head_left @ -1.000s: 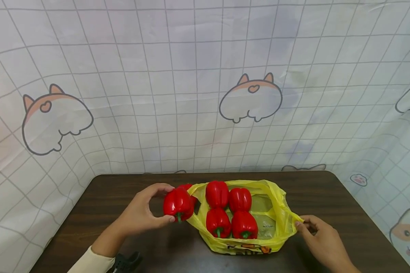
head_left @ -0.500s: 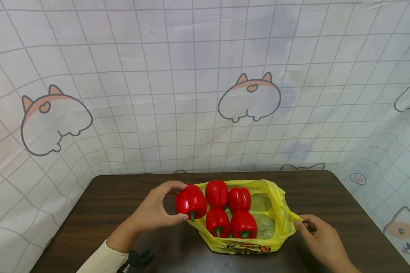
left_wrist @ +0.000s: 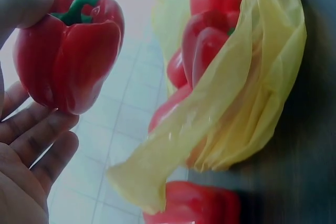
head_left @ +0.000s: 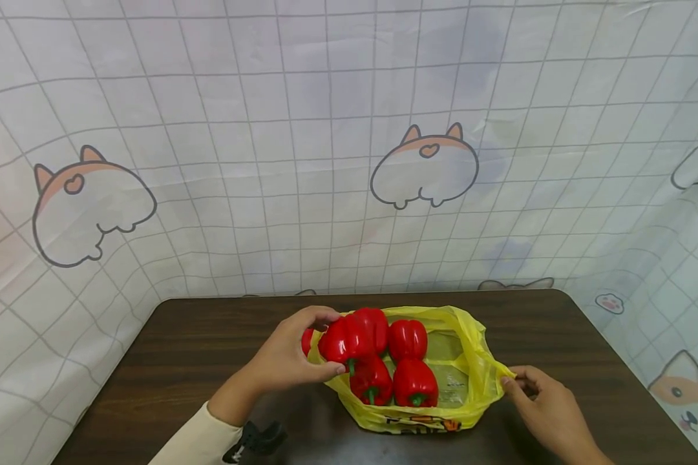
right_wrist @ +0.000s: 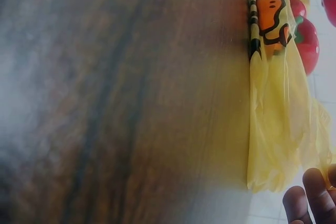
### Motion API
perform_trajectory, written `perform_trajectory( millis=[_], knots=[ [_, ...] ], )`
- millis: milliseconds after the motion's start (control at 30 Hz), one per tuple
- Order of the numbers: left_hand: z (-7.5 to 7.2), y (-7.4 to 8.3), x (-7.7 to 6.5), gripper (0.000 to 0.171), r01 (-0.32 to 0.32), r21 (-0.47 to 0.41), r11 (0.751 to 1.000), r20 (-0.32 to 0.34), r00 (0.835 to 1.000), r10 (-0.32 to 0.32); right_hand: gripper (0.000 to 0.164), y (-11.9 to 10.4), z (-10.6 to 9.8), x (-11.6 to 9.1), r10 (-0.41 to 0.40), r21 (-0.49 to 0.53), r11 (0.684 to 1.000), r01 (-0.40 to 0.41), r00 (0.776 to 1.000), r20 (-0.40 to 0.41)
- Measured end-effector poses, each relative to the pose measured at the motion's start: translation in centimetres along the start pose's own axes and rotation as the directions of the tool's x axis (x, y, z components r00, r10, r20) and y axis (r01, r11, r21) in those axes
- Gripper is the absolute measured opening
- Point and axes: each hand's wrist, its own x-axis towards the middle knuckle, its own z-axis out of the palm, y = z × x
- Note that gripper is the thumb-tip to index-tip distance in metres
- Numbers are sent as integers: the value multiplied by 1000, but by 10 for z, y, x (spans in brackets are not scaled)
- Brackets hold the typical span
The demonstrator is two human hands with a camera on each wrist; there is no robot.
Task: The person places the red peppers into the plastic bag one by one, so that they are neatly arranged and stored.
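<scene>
My left hand [head_left: 291, 355] grips a red bell pepper [left_wrist: 68, 59] with a green stem, thumb on the stem side and fingers on the other. In the head view this pepper overlaps the left rim of a yellow plastic bag [head_left: 479, 371]; the left wrist view shows it raised apart from the bag. Several more red peppers [head_left: 415, 382] sit inside the bag's left and middle part. On the bag's right side, my right hand [head_left: 549, 410] pinches the edge of the opening between thumb and fingers.
Another red pepper [left_wrist: 199, 203] lies on the dark wooden table [head_left: 209, 329] just outside the bag's left side, mostly hidden behind my left hand in the head view. A white gridded cloth [head_left: 302, 194] with cartoon animals hangs behind the table.
My left hand has carried its pepper rightward, from left of the bag to over its left rim, uncovering part of the pepper outside. The right hand keeps its hold on the bag.
</scene>
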Motion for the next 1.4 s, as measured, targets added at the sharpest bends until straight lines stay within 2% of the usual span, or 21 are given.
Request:
perform_trajectory(
  millis=[167,400,600,833,1100,1400],
  knots=[
    [9,4,8,68,-10,43,999,12,1000,10,47,-1,-1,1,-3,3,1000,3,1000,-1],
    [23,13,16,69,37,6,999,35,999,-37,48,-1,-2,1,-1,10,1000,1,1000,2],
    [36,14,23,68,19,-14,1000,60,998,-19,48,0,-2,1,1,11,1000,-1,1000,4],
    [48,20,30,69,0,12,1000,77,997,-1,50,1,-1,2,5,6,1000,-5,1000,3],
    [61,24,38,68,21,1,1000,92,996,-21,52,3,-1,2,9,3,1000,-9,1000,7],
    [77,24,44,69,74,-1,997,124,990,-73,52,2,0,1,15,5,1000,-15,1000,10]
  ],
)
